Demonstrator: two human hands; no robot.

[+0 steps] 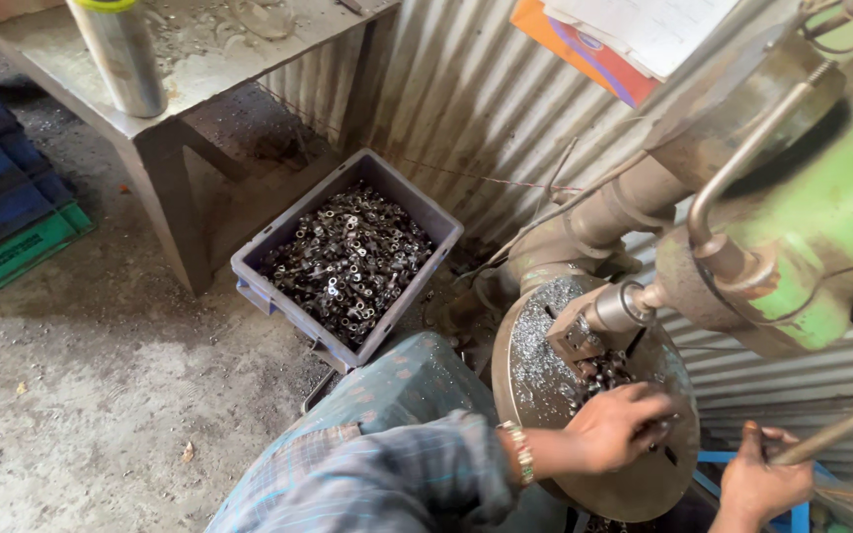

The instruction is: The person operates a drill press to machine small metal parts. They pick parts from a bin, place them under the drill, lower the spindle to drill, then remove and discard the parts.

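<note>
Small metal parts [599,373] lie heaped on the round drill-press table [644,484] at the near right, just under the spindle, likely so each piece can be fed to the tool without a long reach. Largest in view is the green drill press [821,227], whose body fills the right side and leans over that table. Against the corrugated metal wall [466,109], a steel worktop [150,118] stands at the far left with a metal cylinder [120,49] upright on it. Below it, on the concrete floor [81,395], a grey crate [259,259] sits within arm's reach of the machine, brimful of the same small parts, seemingly as stock. The left hand [616,426], a watch [518,452] at its wrist, rests on the table with fingers curled together over the loose pieces, touching them; whether one is pinched cannot be told. The right hand [760,482] is closed around the feed lever [831,436] at the near right edge.
</note>
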